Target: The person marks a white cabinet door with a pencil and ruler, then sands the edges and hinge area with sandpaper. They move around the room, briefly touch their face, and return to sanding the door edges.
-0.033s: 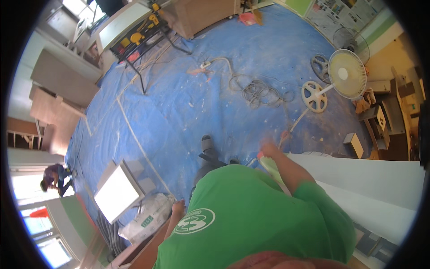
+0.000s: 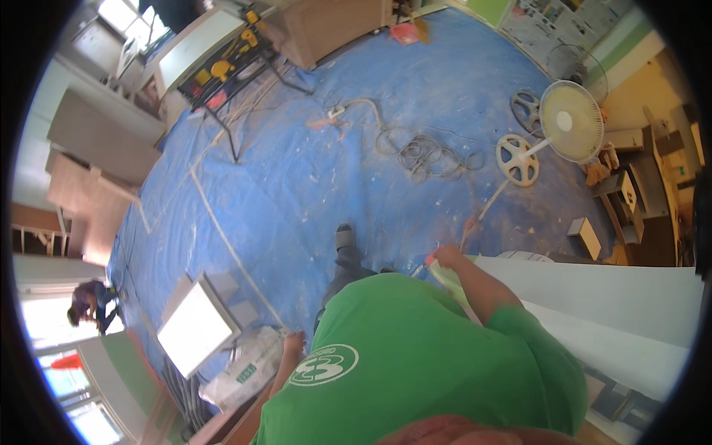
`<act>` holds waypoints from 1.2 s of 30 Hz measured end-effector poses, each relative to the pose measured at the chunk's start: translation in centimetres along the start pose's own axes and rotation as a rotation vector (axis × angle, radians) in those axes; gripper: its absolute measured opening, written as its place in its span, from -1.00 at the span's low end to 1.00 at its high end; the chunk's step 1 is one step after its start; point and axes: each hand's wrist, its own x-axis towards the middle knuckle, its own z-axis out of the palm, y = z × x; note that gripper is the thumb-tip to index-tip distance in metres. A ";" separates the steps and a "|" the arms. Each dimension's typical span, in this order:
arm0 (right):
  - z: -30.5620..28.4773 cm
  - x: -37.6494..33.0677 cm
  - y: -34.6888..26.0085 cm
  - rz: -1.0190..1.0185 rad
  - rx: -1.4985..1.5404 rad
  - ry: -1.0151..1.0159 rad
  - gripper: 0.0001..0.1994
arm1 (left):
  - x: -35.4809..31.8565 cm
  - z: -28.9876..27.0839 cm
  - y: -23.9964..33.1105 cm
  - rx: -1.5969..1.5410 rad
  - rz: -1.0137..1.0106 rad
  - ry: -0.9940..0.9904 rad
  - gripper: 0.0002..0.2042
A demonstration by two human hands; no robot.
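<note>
My right hand is in front of my body, over the blue floor sheet. Its fingers are closed around a small pink thing with a thin pale end, too small to name. A pale green strip lies just below that hand. My left hand hangs low at my left side, beside a white plastic sack; its fingers are too small and turned away to read. One foot in a grey sandal is forward on the sheet.
Ahead lies a coiled cable. A standing fan and boards are to the right, with a long white panel close by. Front-left is a tool-laden workbench; a white-topped box is at left. A person crouches far left.
The surroundings shift very slightly left in the picture. My right hand, blurred before, shows more sharply and a little lower. My left hand stays at my side.
</note>
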 end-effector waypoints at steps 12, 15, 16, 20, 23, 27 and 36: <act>0.8 -6.9 -3.4 1.074 1.065 0.214 -0.71 | 23.2 -11.5 39.2 0.952 0.985 -0.090 -0.51; 2.6 -5.4 -3.4 1.038 1.132 0.364 -0.71 | 26.0 -11.3 49.2 0.310 0.573 -0.224 -0.61; 3.6 -5.7 -3.4 0.976 1.081 0.364 -0.71 | 26.4 -10.6 52.3 0.180 0.422 -0.232 -0.63; 2.1 -3.9 -9.7 1.021 1.157 0.311 -0.72 | 26.5 -10.6 57.8 0.449 0.689 -0.085 -0.77; 2.2 -3.5 -11.7 1.084 1.066 0.142 -0.74 | 27.7 -9.5 60.4 1.233 1.189 -0.043 -0.87; 9.2 -9.9 -9.8 0.919 0.794 0.220 -0.72 | 25.6 -1.4 56.7 1.520 1.285 -0.205 -0.77; 4.7 -8.6 -12.7 1.239 1.074 0.094 -0.63 | 25.3 -2.0 53.5 1.329 1.171 -0.789 -0.78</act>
